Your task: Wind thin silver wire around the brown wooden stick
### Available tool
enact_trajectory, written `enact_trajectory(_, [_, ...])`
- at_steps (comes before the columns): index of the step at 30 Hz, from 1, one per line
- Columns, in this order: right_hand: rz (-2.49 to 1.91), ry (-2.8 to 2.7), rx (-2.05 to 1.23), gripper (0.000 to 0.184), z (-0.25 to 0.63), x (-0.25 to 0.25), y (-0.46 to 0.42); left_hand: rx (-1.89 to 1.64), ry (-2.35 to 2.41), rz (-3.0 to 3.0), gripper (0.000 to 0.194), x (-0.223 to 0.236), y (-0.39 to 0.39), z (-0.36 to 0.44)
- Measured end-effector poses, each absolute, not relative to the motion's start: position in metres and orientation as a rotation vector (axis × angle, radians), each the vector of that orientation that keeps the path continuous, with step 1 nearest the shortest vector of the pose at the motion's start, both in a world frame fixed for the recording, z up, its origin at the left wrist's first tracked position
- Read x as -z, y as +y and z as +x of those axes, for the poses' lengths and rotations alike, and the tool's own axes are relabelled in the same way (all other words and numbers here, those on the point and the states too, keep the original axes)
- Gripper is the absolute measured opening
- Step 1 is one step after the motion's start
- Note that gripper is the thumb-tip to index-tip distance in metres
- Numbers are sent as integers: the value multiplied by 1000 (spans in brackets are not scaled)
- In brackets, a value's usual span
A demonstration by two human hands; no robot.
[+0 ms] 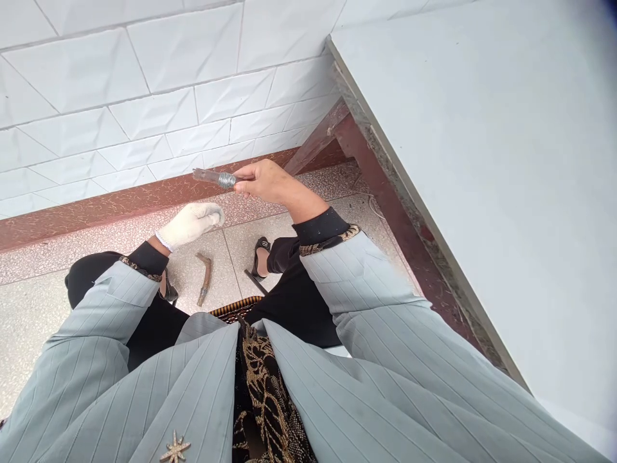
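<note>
My right hand (265, 180), bare, pinches the near end of a short brown stick (206, 175) with silvery wire (226, 180) wound tightly round it. The stick points left, and its far end looks rough. Lower and to the left is my left hand (191, 225) in a white glove, its fingers curled together and greyish at the tips. Whether anything is inside those fingers is hidden. The two hands are apart. On the floor below the glove lies a bent brown stick-like piece (205, 278), with what looks like wire near its lower end.
A white-topped table (482, 161) with a worn reddish-brown frame (380, 167) stands on the right. A white tiled wall (168, 96) with a brown skirting (120, 202) runs ahead. Between my legs shows a woven edge (236, 308). My shoe (261, 257) rests on the floor.
</note>
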State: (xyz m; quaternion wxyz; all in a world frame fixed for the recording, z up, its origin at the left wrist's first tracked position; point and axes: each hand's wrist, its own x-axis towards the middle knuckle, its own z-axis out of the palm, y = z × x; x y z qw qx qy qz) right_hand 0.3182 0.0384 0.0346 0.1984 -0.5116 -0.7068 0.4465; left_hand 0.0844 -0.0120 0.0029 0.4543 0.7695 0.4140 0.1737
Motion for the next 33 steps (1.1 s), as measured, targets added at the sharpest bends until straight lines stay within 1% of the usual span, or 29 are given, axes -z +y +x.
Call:
enact_trajectory(4, [-1575,-2353,-944,18,309,-34,36,-337,1034,1990,22,0,-12,83])
enact_trajectory(8, [-1692,-2676,-667,28,301,-34,33,-187,1097,2138,29,5,-9,78])
enact_trajectory(12, [-1728,-2964,-521,34,297,-33,28,-78,1190,2257,32,2,-4,68])
enact_trajectory(14, [-1674,-3083,-584,32,295,-35,25,-94,1196,2276,32,-3,-2,63])
enact_trajectory(15, [-1621,-3133,-667,30,294,-36,24,-120,1198,2281,32,-5,-2,61])
enact_trajectory(17, [-1484,-3184,-920,25,293,-40,23,-184,1203,2277,31,-9,0,59])
enact_trajectory(20, [-1327,-3104,-1297,18,293,-47,23,-265,1201,2261,30,-10,1,59])
enact_trajectory(23, [-1189,-3016,-1486,14,296,-48,23,-355,1166,2256,30,-9,2,60])
enact_trajectory(28, [-772,-2840,-1642,15,303,-40,24,-462,1097,2154,31,-6,8,57])
enact_trajectory(30, [-702,-2744,-1603,14,307,-40,24,-474,1112,2087,29,-2,11,55])
enact_trajectory(33, [-801,-2548,-1447,18,315,-41,25,-452,1130,1945,24,8,14,55])
